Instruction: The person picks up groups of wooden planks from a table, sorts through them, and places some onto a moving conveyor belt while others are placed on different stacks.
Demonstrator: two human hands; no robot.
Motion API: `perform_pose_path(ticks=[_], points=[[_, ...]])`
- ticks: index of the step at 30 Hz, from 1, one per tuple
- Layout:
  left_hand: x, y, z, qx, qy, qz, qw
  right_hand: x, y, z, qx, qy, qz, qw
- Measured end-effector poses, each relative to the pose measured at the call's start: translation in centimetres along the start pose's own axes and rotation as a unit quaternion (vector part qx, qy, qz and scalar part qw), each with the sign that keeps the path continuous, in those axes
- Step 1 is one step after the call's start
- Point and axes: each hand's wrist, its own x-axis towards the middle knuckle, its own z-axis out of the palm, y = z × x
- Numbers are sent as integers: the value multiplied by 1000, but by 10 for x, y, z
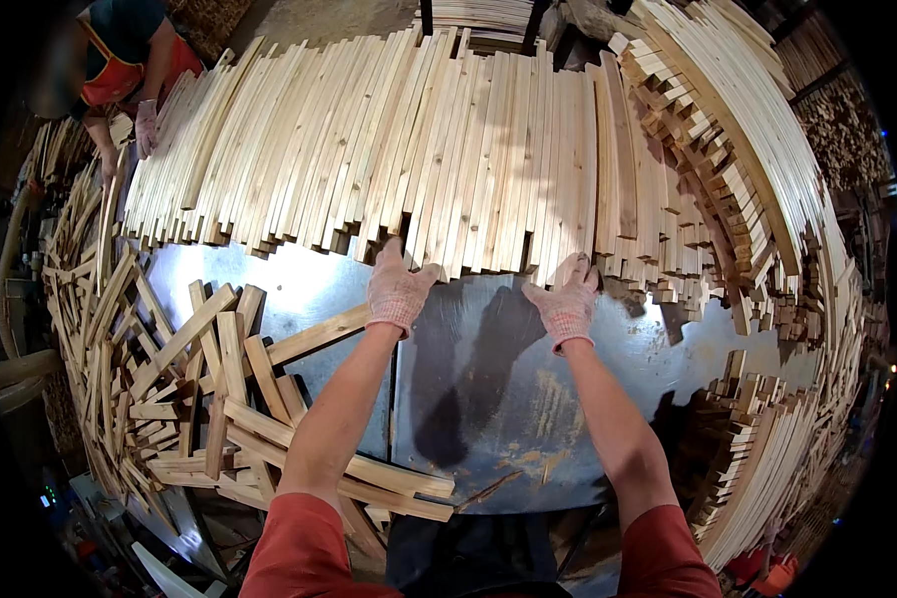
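A wide row of pale wooden strips (468,169) lies side by side across the metal table (478,369), its near ends uneven. My left hand (399,291), in a light knit glove, rests against the near ends left of centre. Its thumb is spread toward the right and its fingers reach up by a dark gap between strips. Further right, my right hand (568,301), gloved the same way, touches the ends with its thumb spread to the left. Neither hand is closed round a strip; some fingertips are hard to make out against the wood.
A jumbled heap of loose wooden pieces (224,349) covers the table's left side. Stacked strips (718,159) rise at the far right, with another stack (757,468) at the near right. At the far left, a person in a red apron (149,75) has gloved hands by the row.
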Motion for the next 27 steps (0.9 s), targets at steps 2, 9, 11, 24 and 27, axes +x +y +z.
perform_pose_path(ticks=[2, 9, 11, 24, 27], points=[[0, 8, -7, 39, -50, 12, 998, 0, 4, -1, 13, -7, 9, 1000], [4, 13, -5, 134, -56, 29, 989, -3, 2, 7, 42, 63, -21, 997], [1, 9, -3, 128, -39, 54, 989, -3, 2, 10, 73, 71, -22, 995], [-175, -88, -10, 127, -15, 222, 967, -167, 82, 31, 180, 30, -15, 983], [-265, -144, -2, 61, -60, 64, 994, -250, 136, 67, 126, 18, -5, 992]])
